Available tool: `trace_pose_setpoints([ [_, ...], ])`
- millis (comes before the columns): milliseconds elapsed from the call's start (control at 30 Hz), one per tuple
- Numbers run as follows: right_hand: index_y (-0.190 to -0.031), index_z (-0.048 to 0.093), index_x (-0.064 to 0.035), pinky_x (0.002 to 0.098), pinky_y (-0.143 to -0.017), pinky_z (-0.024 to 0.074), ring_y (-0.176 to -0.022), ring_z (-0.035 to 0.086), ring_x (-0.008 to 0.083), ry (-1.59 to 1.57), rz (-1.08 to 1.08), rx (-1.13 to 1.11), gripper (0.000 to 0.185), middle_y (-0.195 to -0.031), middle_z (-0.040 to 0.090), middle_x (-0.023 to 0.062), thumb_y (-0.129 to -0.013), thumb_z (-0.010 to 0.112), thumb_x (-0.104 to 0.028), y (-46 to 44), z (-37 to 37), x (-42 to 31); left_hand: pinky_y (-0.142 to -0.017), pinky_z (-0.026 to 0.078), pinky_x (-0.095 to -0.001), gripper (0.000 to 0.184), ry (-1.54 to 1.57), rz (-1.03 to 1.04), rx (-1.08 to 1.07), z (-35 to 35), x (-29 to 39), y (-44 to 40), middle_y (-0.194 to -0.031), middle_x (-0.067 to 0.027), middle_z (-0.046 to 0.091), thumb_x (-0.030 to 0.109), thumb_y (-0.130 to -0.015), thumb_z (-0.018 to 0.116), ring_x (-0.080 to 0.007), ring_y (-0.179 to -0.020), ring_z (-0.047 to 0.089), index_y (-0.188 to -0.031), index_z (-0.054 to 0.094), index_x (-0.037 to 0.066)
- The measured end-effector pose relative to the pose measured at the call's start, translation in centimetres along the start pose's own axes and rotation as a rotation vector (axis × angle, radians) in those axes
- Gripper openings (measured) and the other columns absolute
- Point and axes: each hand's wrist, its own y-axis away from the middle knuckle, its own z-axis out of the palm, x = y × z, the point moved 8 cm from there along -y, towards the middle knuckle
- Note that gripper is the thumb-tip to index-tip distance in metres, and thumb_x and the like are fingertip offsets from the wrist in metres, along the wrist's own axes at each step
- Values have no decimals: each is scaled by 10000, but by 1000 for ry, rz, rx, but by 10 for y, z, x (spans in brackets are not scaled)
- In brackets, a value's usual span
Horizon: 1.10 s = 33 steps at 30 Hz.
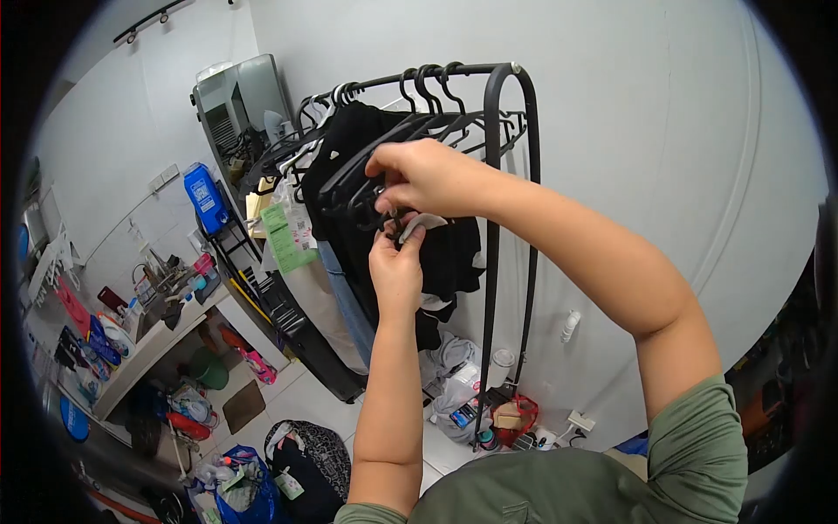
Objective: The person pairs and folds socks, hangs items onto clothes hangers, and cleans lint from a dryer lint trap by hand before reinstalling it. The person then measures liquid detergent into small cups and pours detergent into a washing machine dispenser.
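Both hands meet in front of a black clothes rack. My left hand points upward, its thumb and fingers pinched on a small piece of light grey fabric. Just above it, my right hand reaches in from the right with bent fingers, close to a dark clip or hook part too small to make out. Black hangers are right behind the fingers. Dark clothes hang behind and below both hands.
A mirror stands behind the rack's left end. At the left is a counter with bottles and other items. Bags lie under the rack, and a blue bag and a dark patterned bag are on the floor.
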Motion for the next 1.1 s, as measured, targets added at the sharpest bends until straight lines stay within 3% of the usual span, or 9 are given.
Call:
trace_pose_setpoints([
  [100, -986, 568, 8, 324, -746, 524, -812, 660, 205, -18, 23, 46, 327, -864, 669, 119, -808, 770, -177, -3, -2, 5, -897, 453, -258, 155, 28, -6, -17, 0, 4, 0, -1027, -61, 648, 31, -911, 637, -121, -945, 595, -1055, 619, -23],
  [200, -972, 593, 9, 348, -731, 524, -826, 665, 263, -214, 21, 35, 340, -868, 665, 143, -766, 796, -169, -5, 2, 6, -898, 454, -253, 154, 42, -14, -28, 0, 6, 1, -1011, -63, 654, 28, -914, 633, -119, -940, 597, -1059, 615, -20],
  [333, -1051, 665, 1, 293, -740, 524, -831, 667, 166, -223, 89, -88, 315, -922, 700, 96, -802, 769, -164, -4, 5, 11, -895, 453, -245, 186, -70, 6, -27, -6, 10, 0, -1033, -74, 661, 32, -913, 637, -116, -936, 602, -1084, 612, -37],
  [367, -995, 714, -1, 279, -723, 524, -786, 672, 153, -227, 147, -156, 246, -871, 717, 90, -801, 766, -143, -1, 3, 4, -894, 453, -244, 195, -110, 10, -20, -7, 10, -1, -1044, -78, 662, 33, -912, 639, -115, -935, 603, -1091, 612, -42],
  [467, -909, 725, 4, 277, -692, 525, -733, 671, 141, -103, -7, -39, 183, -796, 718, 77, -797, 769, -134, -2, -6, -8, -881, 457, -244, 214, -114, 1, -1, -10, 10, -3, -1045, -82, 668, 36, -912, 639, -113, -927, 605, -1107, 613, -49],
  [633, -880, 713, 21, 251, -697, 541, -727, 673, 112, -447, 12, 413, 137, -812, 719, 67, -803, 748, -87, 25, -44, -1, -825, 473, -245, 195, -177, 58, 10, -15, 20, -6, -977, -65, 673, 52, -901, 657, -108, -868, 607, -1069, 628, -42],
  [800, -827, 670, 39, 279, -641, 529, -704, 675, 157, -117, 61, 503, 94, -742, 679, 129, -785, 740, -8, 60, -4, 8, -784, 475, -224, 168, -155, 63, -27, -15, 27, -9, -955, -54, 670, 45, -893, 657, -91, -843, 604, -1039, 634, -35],
  [967, -809, 677, 46, 302, -633, 529, -675, 684, 207, -89, 76, 489, 98, -730, 675, 157, -755, 739, -7, 45, 12, 27, -793, 481, -231, 151, -163, 0, -2, -19, 23, -11, -964, -61, 673, 21, -889, 654, -94, -851, 608, -1028, 630, -30],
  [1100, -804, 686, 42, 325, -648, 540, -707, 709, 235, -59, 74, 409, 60, -744, 688, 164, -746, 684, 27, 31, 16, 32, -829, 484, -236, 150, -116, 67, -7, -15, 27, -12, -997, -75, 660, -21, -888, 658, -115, -893, 615, -1033, 618, -24],
])
